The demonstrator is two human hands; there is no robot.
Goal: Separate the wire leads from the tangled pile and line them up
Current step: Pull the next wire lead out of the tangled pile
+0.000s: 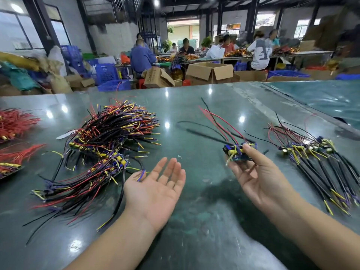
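My right hand (255, 172) pinched a light, floppy wire lead (236, 150) by its stiff board end. My left hand (155, 190) lay spread, palm up, beside the tangled pile (105, 145); lined-up leads (319, 164) lay right.

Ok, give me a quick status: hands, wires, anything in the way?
Left hand open, palm up, empty. Right hand pinching small wire lead cluster. Tangled pile left, lined-up row right. Nothing blocking.
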